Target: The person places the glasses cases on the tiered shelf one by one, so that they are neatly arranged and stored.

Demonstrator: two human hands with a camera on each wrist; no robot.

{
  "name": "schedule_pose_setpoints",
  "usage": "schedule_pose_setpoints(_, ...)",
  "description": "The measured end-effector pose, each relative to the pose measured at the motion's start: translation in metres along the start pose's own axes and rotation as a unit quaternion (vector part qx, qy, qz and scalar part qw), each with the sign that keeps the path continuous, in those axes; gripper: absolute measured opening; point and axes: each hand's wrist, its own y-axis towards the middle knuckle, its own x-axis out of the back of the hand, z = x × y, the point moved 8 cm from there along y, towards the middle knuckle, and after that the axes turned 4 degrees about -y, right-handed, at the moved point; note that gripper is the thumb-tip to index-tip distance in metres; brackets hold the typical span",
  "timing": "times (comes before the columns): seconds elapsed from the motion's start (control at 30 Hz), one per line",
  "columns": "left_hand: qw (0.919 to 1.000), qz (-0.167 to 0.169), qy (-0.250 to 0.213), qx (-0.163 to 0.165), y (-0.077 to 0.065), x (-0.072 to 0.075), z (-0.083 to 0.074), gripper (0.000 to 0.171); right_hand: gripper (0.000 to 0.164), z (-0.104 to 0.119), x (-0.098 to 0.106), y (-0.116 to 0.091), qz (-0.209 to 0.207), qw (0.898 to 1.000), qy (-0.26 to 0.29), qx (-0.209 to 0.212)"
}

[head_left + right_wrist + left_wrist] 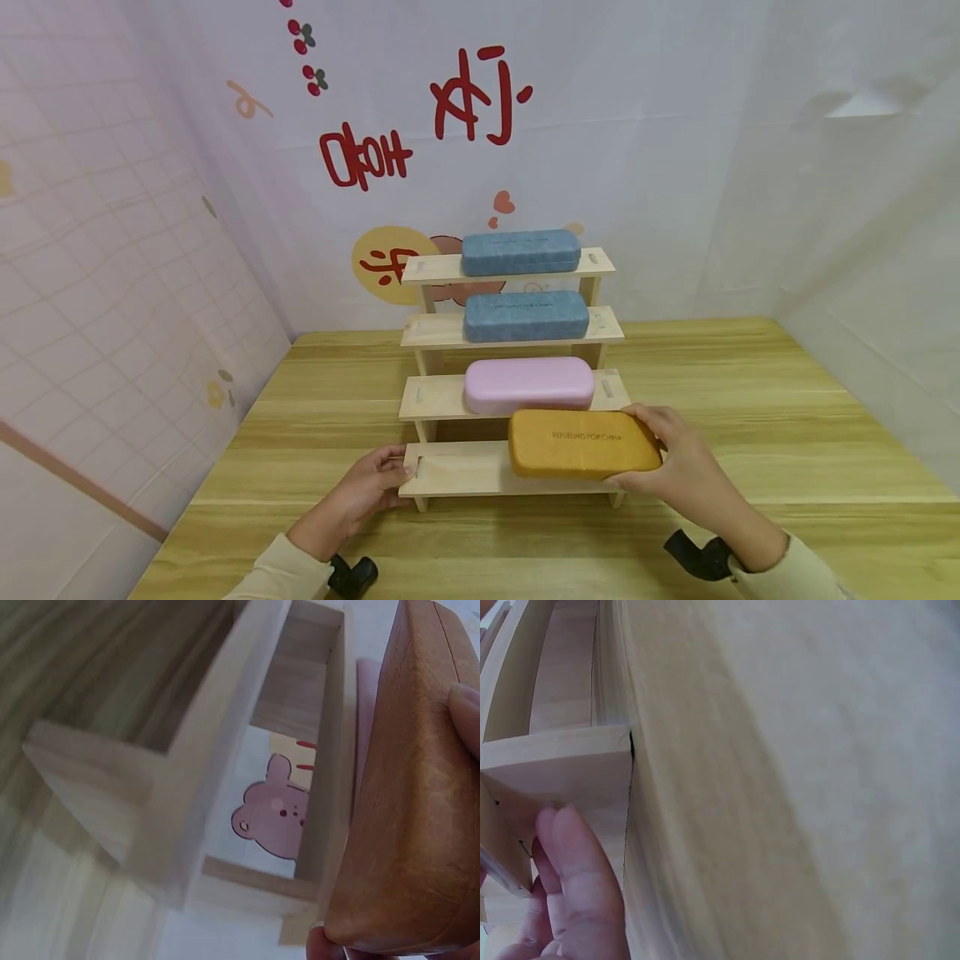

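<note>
A mustard-orange glasses case with dark lettering is in my right hand, held by its right end. It overlaps the lowest step of a four-step wooden display rack in the head view. From the right wrist, the case shows close up beside the rack's boards. My left hand grips the left end of that lowest step. In the left wrist view its fingers reach under the board by the rack's leg. A pink glasses case lies on the second step from the bottom.
Two blue glasses cases stand above, one on the third step and one on the top step. The rack stands on a wood-grain table. Behind hangs a white printed curtain with red characters.
</note>
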Motion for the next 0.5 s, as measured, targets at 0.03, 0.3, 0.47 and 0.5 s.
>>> schedule_pose_setpoints(0.03,1.0000,-0.001,0.000,0.000,0.000,0.000,0.000,0.056,0.077,0.001,-0.002,0.000,-0.001,1.000,0.003,0.002)
schedule_pose_setpoints(0.3,1.0000,-0.002,0.001,-0.002,0.001,0.000,0.000,0.055,0.083,0.007,-0.021,0.002,0.001,1.000,0.001,0.002)
schedule_pose_setpoints(0.47,1.0000,-0.002,0.001,-0.004,0.001,0.000,0.000,0.055,0.084,0.008,-0.032,0.005,0.005,1.000,-0.003,-0.011)
schedule_pose_setpoints(0.5,1.0000,-0.002,0.000,-0.004,0.001,0.000,0.000,0.055,0.084,0.007,-0.034,0.006,0.007,1.000,-0.004,-0.015)
